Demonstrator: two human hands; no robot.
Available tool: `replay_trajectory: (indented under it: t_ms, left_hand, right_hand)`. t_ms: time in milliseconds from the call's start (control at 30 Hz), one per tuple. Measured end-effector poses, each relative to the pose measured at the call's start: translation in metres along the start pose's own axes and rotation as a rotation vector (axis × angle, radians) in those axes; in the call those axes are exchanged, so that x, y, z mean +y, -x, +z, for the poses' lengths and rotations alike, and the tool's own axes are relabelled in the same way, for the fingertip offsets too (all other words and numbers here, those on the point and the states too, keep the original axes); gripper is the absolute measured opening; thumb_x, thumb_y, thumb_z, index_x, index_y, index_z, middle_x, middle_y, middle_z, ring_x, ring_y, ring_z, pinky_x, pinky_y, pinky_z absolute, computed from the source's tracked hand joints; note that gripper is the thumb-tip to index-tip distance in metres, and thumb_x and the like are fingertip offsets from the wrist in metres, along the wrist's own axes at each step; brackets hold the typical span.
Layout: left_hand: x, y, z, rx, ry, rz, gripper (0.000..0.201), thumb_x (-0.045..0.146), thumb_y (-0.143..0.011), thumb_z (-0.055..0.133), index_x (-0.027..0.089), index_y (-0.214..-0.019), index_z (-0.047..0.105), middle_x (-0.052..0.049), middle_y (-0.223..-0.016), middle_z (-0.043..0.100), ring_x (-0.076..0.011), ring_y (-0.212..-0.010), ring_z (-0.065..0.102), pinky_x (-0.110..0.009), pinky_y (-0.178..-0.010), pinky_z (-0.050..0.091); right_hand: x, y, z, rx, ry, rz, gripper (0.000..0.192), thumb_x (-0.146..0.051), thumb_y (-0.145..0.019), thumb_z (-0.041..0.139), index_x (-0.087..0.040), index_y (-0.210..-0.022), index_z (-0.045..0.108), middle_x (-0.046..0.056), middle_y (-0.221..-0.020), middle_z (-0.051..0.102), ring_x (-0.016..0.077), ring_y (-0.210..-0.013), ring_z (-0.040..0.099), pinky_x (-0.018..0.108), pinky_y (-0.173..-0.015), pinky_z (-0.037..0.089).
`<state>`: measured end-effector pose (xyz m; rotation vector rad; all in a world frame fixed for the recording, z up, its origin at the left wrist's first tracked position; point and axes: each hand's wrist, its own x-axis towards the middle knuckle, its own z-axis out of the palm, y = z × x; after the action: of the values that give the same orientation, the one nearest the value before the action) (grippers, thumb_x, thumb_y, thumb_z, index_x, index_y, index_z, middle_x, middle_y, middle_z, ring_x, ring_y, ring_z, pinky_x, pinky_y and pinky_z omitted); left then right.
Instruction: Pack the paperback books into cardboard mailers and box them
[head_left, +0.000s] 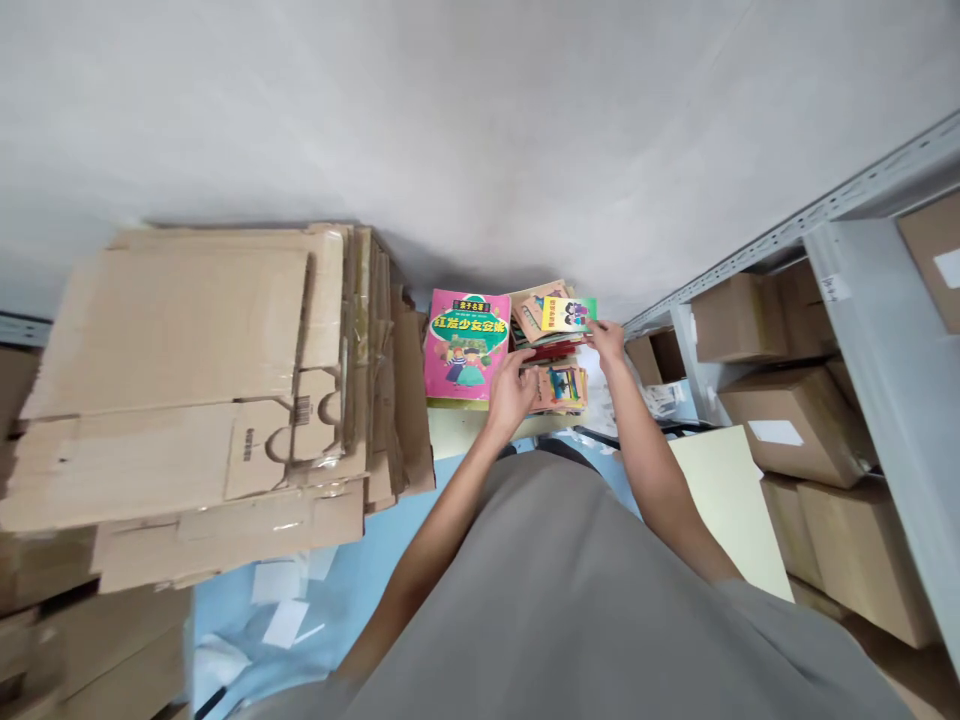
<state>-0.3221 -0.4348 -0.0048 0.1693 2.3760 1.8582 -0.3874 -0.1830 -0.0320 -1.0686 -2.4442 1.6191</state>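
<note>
Between my hands is a thin red booklet (556, 351), seen nearly edge-on. My left hand (512, 392) closes on its left end, thumb and fingers bent. At the other end my right hand (606, 342) pinches it, fingertips close to the corner of a small yellow and green booklet (568, 314). That booklet lies over a stack of tan picture booklets (534, 308) near the wall. Just below the red booklet sits another small stack of picture booklets (559, 388). To the left of my left hand lies a larger pink and green picture book (468, 345) on a pile.
A tall stack of flattened cardboard boxes (172, 330) stands on the left. Metal shelving (862, 300) with cardboard cartons (795, 420) runs along the right. The pale wall (465, 130) rises behind the books. Paper scraps (285, 622) lie on a blue surface below left.
</note>
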Motion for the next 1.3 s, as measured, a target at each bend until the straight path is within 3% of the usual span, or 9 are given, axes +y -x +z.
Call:
replay_trajectory:
  t_ms: [133,200,367,633,833,967,1100,1167,1300]
  left_hand:
    - [0.000,0.009,0.033,-0.142,0.218,-0.133,0.035,0.043,-0.107,0.074,0.018,-0.132,0.079,-0.020,-0.140,0.083,-0.0375,-0.135,0.079,-0.056,-0.122,0.059]
    - [0.002,0.016,0.058,-0.245,0.324,-0.209,0.043,0.053,-0.105,0.079,0.019,-0.130,0.079,-0.019,-0.136,0.085,-0.0370,-0.131,0.080,-0.054,-0.117,0.062]
    - [0.013,0.049,0.119,-0.461,0.506,-0.272,0.058,0.076,-0.091,0.086,0.022,-0.111,0.079,-0.014,-0.118,0.088,-0.0329,-0.115,0.083,-0.047,-0.107,0.065]
    - [0.020,0.112,0.189,-0.819,0.512,-0.415,0.049,0.063,-0.078,0.094,0.022,-0.101,0.080,-0.009,-0.100,0.088,-0.0289,-0.097,0.083,-0.042,-0.090,0.068]
    - [0.044,0.159,0.256,-0.972,0.408,-0.434,0.047,0.059,-0.077,0.097,0.022,-0.101,0.083,-0.008,-0.102,0.088,-0.0267,-0.094,0.082,-0.037,-0.082,0.068]
    - [0.065,0.206,0.314,-1.024,0.368,-0.483,0.058,0.067,-0.073,0.100,0.021,-0.104,0.082,-0.009,-0.100,0.088,-0.0278,-0.091,0.084,-0.040,-0.081,0.071]
    - [0.085,0.258,0.373,-1.024,0.333,-0.482,0.070,0.071,-0.067,0.105,0.018,-0.107,0.081,-0.011,-0.101,0.088,-0.0302,-0.096,0.086,-0.047,-0.089,0.074]
    - [0.094,0.282,0.397,-1.002,0.318,-0.480,0.072,0.070,-0.065,0.107,0.018,-0.108,0.082,-0.011,-0.105,0.089,-0.0305,-0.099,0.086,-0.049,-0.092,0.075]
    - [0.106,0.319,0.422,-0.991,0.270,-0.419,0.069,0.071,-0.071,0.104,0.017,-0.111,0.086,-0.012,-0.111,0.090,-0.0307,-0.105,0.086,-0.048,-0.094,0.075]
  right_hand:
    - [0.019,0.061,-0.036,-0.012,-0.533,0.155,0.037,-0.049,-0.079,0.090,-0.027,-0.097,0.067,-0.001,-0.091,0.083,0.0177,-0.082,0.080,0.029,-0.081,0.063]
    - [0.033,0.103,-0.056,-0.012,-0.642,0.191,0.043,-0.048,-0.074,0.094,-0.028,-0.103,0.070,-0.001,-0.100,0.086,0.0196,-0.091,0.084,0.031,-0.086,0.064]
    - [0.067,0.213,-0.098,0.159,-0.635,0.239,0.048,-0.052,-0.075,0.100,-0.029,-0.111,0.078,0.002,-0.116,0.089,0.0238,-0.107,0.084,0.037,-0.093,0.066]
    - [0.114,0.330,-0.166,0.366,-0.442,0.275,0.054,-0.080,-0.088,0.090,-0.029,-0.106,0.081,0.006,-0.102,0.087,0.0285,-0.090,0.084,0.045,-0.087,0.067]
    - [0.176,0.371,-0.237,0.456,-0.519,0.220,0.055,-0.084,-0.093,0.085,-0.030,-0.095,0.079,0.003,-0.086,0.082,0.0282,-0.087,0.082,0.045,-0.089,0.066]
    - [0.234,0.382,-0.289,0.499,-0.570,0.190,0.054,-0.082,-0.095,0.083,-0.029,-0.104,0.082,0.004,-0.090,0.083,0.0288,-0.091,0.082,0.048,-0.093,0.067]
    - [0.281,0.394,-0.342,0.729,-0.445,0.192,0.057,-0.073,-0.096,0.084,-0.034,-0.137,0.078,0.010,-0.125,0.084,0.0347,-0.122,0.079,0.060,-0.113,0.066]
    - [0.296,0.401,-0.364,0.832,-0.316,0.193,0.049,-0.066,-0.099,0.083,-0.038,-0.140,0.078,0.011,-0.151,0.076,0.0381,-0.151,0.064,0.067,-0.134,0.052]
    - [0.308,0.411,-0.389,0.729,-0.348,0.163,0.028,-0.058,-0.104,0.078,-0.040,-0.124,0.086,0.007,-0.164,0.069,0.0403,-0.171,0.043,0.070,-0.148,0.034]
